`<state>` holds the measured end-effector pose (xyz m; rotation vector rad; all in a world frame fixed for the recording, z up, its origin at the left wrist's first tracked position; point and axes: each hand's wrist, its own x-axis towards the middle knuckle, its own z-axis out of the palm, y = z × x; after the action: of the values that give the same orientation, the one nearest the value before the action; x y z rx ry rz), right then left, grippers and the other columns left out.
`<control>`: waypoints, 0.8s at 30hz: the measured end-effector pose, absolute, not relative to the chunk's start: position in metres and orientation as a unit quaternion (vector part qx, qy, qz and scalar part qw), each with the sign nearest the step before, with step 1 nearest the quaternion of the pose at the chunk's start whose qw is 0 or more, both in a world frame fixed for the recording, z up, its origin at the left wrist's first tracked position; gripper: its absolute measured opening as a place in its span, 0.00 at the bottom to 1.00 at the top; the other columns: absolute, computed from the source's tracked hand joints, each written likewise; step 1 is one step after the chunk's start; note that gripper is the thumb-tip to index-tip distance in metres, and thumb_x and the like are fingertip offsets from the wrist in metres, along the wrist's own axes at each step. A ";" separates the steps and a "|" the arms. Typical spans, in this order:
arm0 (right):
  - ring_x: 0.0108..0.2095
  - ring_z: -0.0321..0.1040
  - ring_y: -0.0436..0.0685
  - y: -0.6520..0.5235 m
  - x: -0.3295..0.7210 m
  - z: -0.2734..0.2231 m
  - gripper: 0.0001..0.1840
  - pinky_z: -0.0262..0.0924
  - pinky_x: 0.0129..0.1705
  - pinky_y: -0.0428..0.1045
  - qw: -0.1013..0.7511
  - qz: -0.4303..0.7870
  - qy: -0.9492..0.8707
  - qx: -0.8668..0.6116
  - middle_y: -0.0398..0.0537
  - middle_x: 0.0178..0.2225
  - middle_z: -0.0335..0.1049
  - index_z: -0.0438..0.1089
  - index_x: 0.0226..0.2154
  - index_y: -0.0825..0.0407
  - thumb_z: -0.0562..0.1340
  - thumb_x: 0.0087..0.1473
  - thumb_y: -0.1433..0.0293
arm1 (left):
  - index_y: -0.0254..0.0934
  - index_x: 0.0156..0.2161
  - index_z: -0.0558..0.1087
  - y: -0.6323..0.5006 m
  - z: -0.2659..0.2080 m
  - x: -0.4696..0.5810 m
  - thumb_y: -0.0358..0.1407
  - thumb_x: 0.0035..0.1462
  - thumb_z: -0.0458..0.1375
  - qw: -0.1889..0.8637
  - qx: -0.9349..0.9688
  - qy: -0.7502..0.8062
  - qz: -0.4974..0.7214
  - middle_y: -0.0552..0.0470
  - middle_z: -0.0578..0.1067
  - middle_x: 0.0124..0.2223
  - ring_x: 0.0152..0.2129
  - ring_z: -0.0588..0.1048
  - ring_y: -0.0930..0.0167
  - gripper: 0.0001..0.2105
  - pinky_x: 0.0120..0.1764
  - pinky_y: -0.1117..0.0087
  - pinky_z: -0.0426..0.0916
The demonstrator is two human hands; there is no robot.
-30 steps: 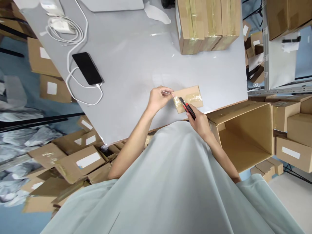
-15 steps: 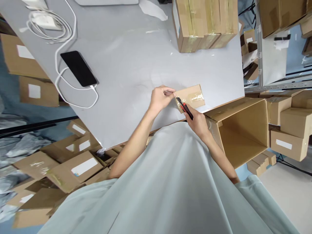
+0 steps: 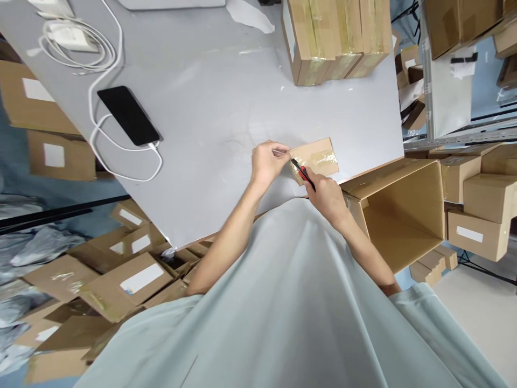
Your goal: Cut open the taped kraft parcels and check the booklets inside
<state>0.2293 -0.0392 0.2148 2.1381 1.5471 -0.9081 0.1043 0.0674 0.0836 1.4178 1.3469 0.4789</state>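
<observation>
My right hand (image 3: pixel 328 198) is wrapped around a black and red box cutter (image 3: pixel 306 177). The cutter's tip points up and left, at the near-left corner of a small cardboard box (image 3: pixel 313 152). Shiny clear tape (image 3: pixel 326 159) runs over that box, which lies near the front edge of the table. My left hand (image 3: pixel 267 163) is closed in a pinch at the box's left end, its fingertips beside the cutter's tip. What it pinches is thin and too small to make out.
Taped cartons (image 3: pixel 339 43) stand at the back of the grey table (image 3: pixel 202 113). A phone (image 3: pixel 129 116) on a white cable (image 3: pixel 97 89) lies at left. Against the table's right front edge stands a large open carton (image 3: pixel 404 215). More boxes (image 3: pixel 125 280) are piled at lower left.
The box cutter's tip has shifted slightly up and left, closer to my left fingertips. My left hand keeps its pinch. The whole view has shifted a little.
</observation>
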 end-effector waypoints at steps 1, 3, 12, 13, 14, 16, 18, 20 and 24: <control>0.53 0.81 0.67 -0.037 0.229 0.217 0.31 0.70 0.52 0.53 0.178 -0.321 0.548 0.752 0.60 0.56 0.82 0.57 0.78 0.51 0.52 0.79 0.68 | 0.40 0.39 0.87 0.067 0.084 0.105 0.32 0.57 0.70 0.529 0.597 0.569 0.199 0.50 0.87 0.44 0.36 0.85 0.66 0.05 0.44 0.66 0.79; 0.54 0.81 0.67 -0.033 0.229 0.221 0.31 0.70 0.52 0.53 0.187 -0.323 0.551 0.746 0.61 0.56 0.82 0.57 0.78 0.53 0.53 0.78 0.70 | 0.39 0.38 0.87 0.067 0.084 0.107 0.31 0.57 0.70 0.517 0.603 0.576 0.195 0.50 0.87 0.44 0.36 0.85 0.66 0.04 0.45 0.65 0.79; 0.53 0.82 0.65 -0.046 0.222 0.233 0.30 0.72 0.51 0.53 0.250 -0.323 0.553 0.726 0.63 0.55 0.82 0.55 0.78 0.54 0.49 0.80 0.69 | 0.40 0.37 0.87 0.056 0.090 0.112 0.30 0.58 0.69 0.490 0.599 0.598 0.209 0.50 0.87 0.43 0.35 0.85 0.65 0.04 0.46 0.63 0.79; 0.53 0.82 0.65 -0.049 0.221 0.233 0.30 0.72 0.51 0.53 0.254 -0.321 0.554 0.725 0.63 0.55 0.81 0.54 0.78 0.54 0.48 0.80 0.70 | 0.40 0.37 0.87 0.055 0.090 0.112 0.30 0.58 0.69 0.490 0.599 0.598 0.209 0.50 0.87 0.43 0.35 0.85 0.65 0.04 0.46 0.63 0.79; 0.53 0.82 0.64 -0.052 0.219 0.233 0.30 0.73 0.50 0.52 0.258 -0.320 0.555 0.724 0.63 0.55 0.81 0.53 0.78 0.54 0.47 0.79 0.70 | 0.40 0.37 0.87 0.055 0.089 0.112 0.30 0.58 0.68 0.491 0.599 0.597 0.209 0.50 0.87 0.43 0.35 0.85 0.65 0.04 0.46 0.63 0.79; 0.53 0.82 0.64 -0.059 0.217 0.233 0.30 0.73 0.50 0.52 0.264 -0.321 0.556 0.720 0.63 0.55 0.81 0.53 0.78 0.54 0.47 0.79 0.71 | 0.40 0.37 0.87 0.054 0.088 0.111 0.31 0.59 0.68 0.490 0.600 0.597 0.209 0.50 0.87 0.43 0.35 0.85 0.65 0.04 0.45 0.64 0.79; 0.52 0.82 0.64 -0.064 0.216 0.234 0.30 0.73 0.49 0.51 0.268 -0.325 0.554 0.718 0.63 0.54 0.81 0.53 0.78 0.54 0.47 0.79 0.71 | 0.41 0.37 0.87 0.054 0.087 0.111 0.32 0.59 0.68 0.488 0.600 0.599 0.207 0.50 0.87 0.43 0.36 0.85 0.65 0.04 0.45 0.64 0.79; 0.51 0.83 0.63 -0.069 0.217 0.235 0.30 0.73 0.49 0.51 0.265 -0.334 0.548 0.719 0.62 0.54 0.81 0.54 0.78 0.54 0.48 0.79 0.71 | 0.41 0.37 0.87 0.054 0.087 0.111 0.33 0.59 0.68 0.487 0.600 0.602 0.202 0.50 0.87 0.43 0.36 0.85 0.65 0.04 0.45 0.65 0.79; 0.52 0.83 0.64 -0.076 0.220 0.235 0.31 0.72 0.49 0.52 0.252 -0.351 0.543 0.720 0.62 0.54 0.82 0.53 0.79 0.53 0.49 0.79 0.71 | 0.41 0.38 0.86 0.052 0.088 0.113 0.34 0.59 0.68 0.481 0.595 0.611 0.203 0.51 0.87 0.44 0.36 0.85 0.66 0.04 0.44 0.65 0.79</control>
<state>0.2202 -0.0763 0.2351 1.9573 1.4778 -0.9538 0.1132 0.0516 0.0876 1.4497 1.4904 0.4952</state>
